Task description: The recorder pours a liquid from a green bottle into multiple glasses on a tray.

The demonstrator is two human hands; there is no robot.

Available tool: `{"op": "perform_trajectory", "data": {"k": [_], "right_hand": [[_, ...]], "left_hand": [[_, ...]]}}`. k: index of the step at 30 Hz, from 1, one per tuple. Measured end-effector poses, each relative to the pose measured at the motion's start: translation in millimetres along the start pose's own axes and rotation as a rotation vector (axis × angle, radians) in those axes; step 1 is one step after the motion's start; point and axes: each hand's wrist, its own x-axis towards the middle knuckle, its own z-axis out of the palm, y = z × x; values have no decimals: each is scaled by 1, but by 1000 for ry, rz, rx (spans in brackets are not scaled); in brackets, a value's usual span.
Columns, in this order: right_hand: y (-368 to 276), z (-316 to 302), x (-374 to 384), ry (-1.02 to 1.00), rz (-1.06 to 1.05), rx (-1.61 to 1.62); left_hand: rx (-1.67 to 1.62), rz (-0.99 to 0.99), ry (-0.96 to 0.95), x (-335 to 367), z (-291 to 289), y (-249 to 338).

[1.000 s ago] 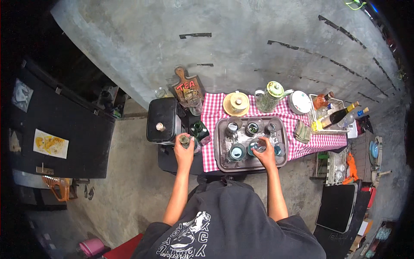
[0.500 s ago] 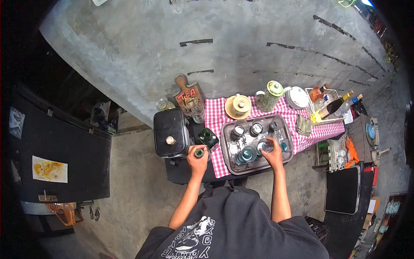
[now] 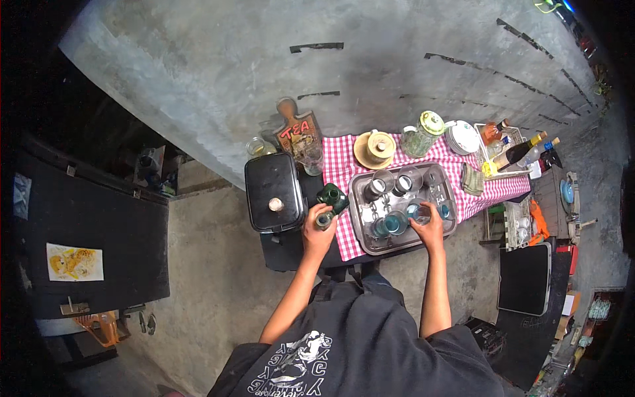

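Clasping what looks like a bottle (image 3: 323,220), the left hand (image 3: 315,237) sits apart from the right hand (image 3: 432,230), which grips 1 glass (image 3: 417,211).

Head cam, L of pair (fisheye, so edges bend), looks down past wearer's shirt (image 3: 397,337) onto tray (image 3: 407,243) & table (image 3: 281,255), wall (image 3: 377,66) beyond; wide, mid-dist.

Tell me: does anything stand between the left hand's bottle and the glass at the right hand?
Yes: left to right from the bottle come the tray rim and a blue glass, before the glass at the right hand.
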Motion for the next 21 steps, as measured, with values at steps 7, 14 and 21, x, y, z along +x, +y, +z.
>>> {"op": "perform_trajectory", "data": {"k": [7,14,21], "right_hand": [[-3,6,-5,20,48,-22],[-13,13,-7,74,15,5],[-8,12,-3,152,-35,33]], "left_hand": [[22,84,-85,6,-5,-10],[91,165,-179,9,-15,-7],[186,329,-334,7,-10,-1]]}}
